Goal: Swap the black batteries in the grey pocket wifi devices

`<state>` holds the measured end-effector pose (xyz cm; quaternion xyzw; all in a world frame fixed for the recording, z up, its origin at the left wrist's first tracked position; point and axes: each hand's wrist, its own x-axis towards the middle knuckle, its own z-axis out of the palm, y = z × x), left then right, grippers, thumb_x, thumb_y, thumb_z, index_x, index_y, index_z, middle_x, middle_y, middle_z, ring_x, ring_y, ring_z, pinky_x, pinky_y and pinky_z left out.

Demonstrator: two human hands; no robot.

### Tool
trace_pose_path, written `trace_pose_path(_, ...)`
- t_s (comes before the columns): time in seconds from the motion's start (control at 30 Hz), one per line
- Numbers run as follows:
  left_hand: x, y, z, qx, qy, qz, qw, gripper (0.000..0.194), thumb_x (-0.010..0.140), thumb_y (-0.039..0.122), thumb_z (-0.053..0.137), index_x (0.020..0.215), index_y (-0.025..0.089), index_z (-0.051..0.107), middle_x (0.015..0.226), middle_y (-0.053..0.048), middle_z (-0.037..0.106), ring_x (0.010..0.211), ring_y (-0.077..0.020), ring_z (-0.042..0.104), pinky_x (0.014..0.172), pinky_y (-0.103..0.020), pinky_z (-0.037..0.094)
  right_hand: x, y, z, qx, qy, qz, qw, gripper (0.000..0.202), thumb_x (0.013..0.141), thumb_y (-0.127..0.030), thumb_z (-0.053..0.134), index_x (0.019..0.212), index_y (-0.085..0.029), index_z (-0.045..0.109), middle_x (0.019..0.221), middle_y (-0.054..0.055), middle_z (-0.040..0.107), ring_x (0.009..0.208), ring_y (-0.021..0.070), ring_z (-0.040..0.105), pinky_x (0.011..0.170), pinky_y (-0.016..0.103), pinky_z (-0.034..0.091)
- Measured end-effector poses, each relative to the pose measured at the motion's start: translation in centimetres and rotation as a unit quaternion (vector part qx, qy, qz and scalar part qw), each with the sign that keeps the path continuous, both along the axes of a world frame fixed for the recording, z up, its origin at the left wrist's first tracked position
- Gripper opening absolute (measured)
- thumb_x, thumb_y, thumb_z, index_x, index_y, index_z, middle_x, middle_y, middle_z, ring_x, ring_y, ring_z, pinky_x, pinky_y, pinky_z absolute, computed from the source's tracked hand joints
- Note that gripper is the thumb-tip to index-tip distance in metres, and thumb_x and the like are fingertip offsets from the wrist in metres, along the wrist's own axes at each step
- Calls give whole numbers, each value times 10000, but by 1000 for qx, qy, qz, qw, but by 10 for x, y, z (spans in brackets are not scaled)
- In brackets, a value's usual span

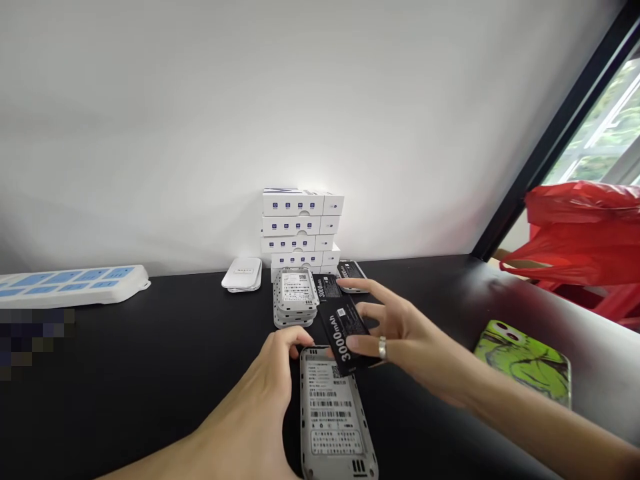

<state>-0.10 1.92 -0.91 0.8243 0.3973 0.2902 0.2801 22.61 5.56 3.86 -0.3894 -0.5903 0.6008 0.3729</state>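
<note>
My right hand [400, 327] pinches a flat black battery [343, 333] marked 3000mAh between thumb and fingers. It is tilted above the top right part of a grey-white device casing [333, 413], whose inside shows printed labels and barcodes. At that casing's upper left corner, the curled fingers of my left hand [277, 367] grip the edge; its thumb is hidden. Just behind the held battery lies another black battery [327, 287], partly covered. Beside it stands a stack of similar open casings [295, 293].
Several white boxes [300, 225] are piled against the wall. Thin white covers [243, 273] lie left of them, and a casing with a battery [353, 272] lies right. A power strip [75, 285] is far left; a green-patterned phone [525, 360] and red bags [580, 233] are right.
</note>
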Motion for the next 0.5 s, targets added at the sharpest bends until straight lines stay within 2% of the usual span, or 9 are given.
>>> trace_pose_path(0.07,2,-1,-2,15,0,3,1000,1025,545,471,868,1280,342,167,1231,-89,426,1098,-363,571,846,-498,566,-9,-4,-9,50,0,6,999,596,746,-245,760,1257,-292,457,967,-8,633,760,163,695,717,328,568)
trace_pose_path(0.2,4,-4,-2,4,-1,28,1000,1060,547,467,882,1305,363,147,1297,-108,383,1178,-404,519,893,-578,538,-18,-4,-19,88,-32,-12,995,412,747,-298,764,1055,-234,498,977,22,667,784,189,691,713,343,559)
trace_pose_path(0.27,4,-5,-1,1,0,30,1000,1075,562,465,878,1326,370,128,1328,-117,371,1209,-416,501,921,-609,517,-19,-3,-19,124,-80,-26,989,401,727,-317,782,996,-230,497,928,14,682,805,195,673,732,349,541)
trace_pose_path(0.37,3,-5,-1,-1,8,23,1000,1076,571,527,863,1332,369,119,1338,-130,354,1213,-431,495,909,-631,519,-17,-3,-18,201,-197,-58,958,401,687,-351,808,965,-233,545,857,-6,662,801,197,610,744,364,497)
trace_pose_path(0.43,4,-5,-1,-8,13,26,1000,1072,566,537,864,1326,368,127,1317,-122,355,1192,-426,508,892,-625,530,-15,-5,-17,225,-248,-44,941,457,616,-384,855,948,-231,580,927,5,651,844,204,590,780,368,483)
trace_pose_path(0.5,4,-6,0,-9,17,36,999,1068,564,497,867,1326,368,130,1305,-110,350,1183,-414,511,884,-612,536,-11,-8,-15,229,-252,7,940,495,569,-426,880,919,-217,598,1096,34,623,955,214,593,861,359,480)
